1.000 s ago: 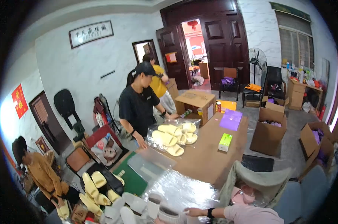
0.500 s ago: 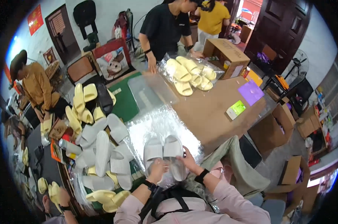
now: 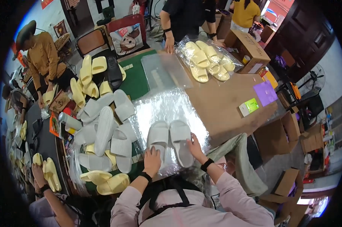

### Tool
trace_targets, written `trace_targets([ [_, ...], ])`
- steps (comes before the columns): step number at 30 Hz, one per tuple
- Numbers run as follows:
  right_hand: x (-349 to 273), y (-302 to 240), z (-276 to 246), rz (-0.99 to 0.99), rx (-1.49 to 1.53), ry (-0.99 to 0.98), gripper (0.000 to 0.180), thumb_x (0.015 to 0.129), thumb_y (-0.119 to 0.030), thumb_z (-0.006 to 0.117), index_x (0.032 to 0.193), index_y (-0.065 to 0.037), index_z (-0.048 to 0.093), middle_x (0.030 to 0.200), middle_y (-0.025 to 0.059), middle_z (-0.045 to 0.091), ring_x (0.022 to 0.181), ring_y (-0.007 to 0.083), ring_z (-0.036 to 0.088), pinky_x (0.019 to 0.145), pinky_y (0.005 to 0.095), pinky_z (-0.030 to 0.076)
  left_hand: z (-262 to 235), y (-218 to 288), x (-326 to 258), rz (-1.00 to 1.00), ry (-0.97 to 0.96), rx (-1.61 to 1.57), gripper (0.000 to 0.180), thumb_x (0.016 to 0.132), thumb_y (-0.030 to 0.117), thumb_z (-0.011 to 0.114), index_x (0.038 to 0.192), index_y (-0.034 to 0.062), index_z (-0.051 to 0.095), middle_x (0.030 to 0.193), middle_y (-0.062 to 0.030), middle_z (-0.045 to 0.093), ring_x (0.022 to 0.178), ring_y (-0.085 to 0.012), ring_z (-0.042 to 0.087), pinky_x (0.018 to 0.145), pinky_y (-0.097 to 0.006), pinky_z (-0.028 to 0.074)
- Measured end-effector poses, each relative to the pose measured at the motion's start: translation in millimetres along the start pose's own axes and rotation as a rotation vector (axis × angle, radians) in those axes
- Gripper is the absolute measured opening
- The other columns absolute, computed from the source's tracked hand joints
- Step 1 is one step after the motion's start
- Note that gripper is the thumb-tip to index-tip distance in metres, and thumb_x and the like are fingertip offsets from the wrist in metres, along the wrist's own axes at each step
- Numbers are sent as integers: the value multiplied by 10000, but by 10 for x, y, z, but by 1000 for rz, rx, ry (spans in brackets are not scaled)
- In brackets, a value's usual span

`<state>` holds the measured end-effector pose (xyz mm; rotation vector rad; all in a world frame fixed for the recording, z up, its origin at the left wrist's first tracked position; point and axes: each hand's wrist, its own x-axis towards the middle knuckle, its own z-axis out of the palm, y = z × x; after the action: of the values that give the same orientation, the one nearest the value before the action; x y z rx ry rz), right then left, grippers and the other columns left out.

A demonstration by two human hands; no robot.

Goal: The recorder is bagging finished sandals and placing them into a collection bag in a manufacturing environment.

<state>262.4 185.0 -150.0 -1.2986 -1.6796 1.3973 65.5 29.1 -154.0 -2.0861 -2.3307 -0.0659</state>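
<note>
A pair of light grey slippers (image 3: 180, 132) lies side by side on a stack of clear, shiny plastic bags (image 3: 167, 102) in front of me, toes pointing away. My left hand (image 3: 152, 162) grips the left slipper along its outer edge near the heel, fingers bent over the side. My right hand (image 3: 195, 146) holds the right slipper by its outer edge, just behind the strap. Part of each slipper's edge is hidden by my fingers. Left of the bags is a heap of loose grey slippers (image 3: 105, 130), partly stacked on each other.
Yellow slippers (image 3: 86, 70) and a black slipper (image 3: 114, 72) lie beyond the grey heap. Bagged yellow slippers (image 3: 197, 55) and a cardboard box (image 3: 250, 49) stand at the far side. A purple packet (image 3: 265, 93) and a green-white box (image 3: 249, 107) lie right. Other people work around the tables.
The grey pair has moved slightly away from me and now rests flatter on the bags. Both my hands have shifted forward with it, the left one farther out to the side. My view has tilted.
</note>
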Motion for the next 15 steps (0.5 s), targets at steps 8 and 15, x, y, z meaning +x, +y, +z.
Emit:
trace_targets([
  [8,-355,-522,363,-91,-543,214,373,819,-160,529,1171,-42,499,1152,221,503,1076,416,451,898,489,359,-254,-15,125,78,-67,-87,231,765,170,547,951,39,580,997,-163,558,915,-324,547,771,-438,438],
  [15,-388,-480,979,-395,-915,15,425,779,-162,559,1195,-102,496,1164,321,444,1118,498,393,941,535,342,-312,-12,-177,-129,-193,-282,191,774,212,551,871,63,620,878,-119,612,842,-290,594,767,-420,455],
])
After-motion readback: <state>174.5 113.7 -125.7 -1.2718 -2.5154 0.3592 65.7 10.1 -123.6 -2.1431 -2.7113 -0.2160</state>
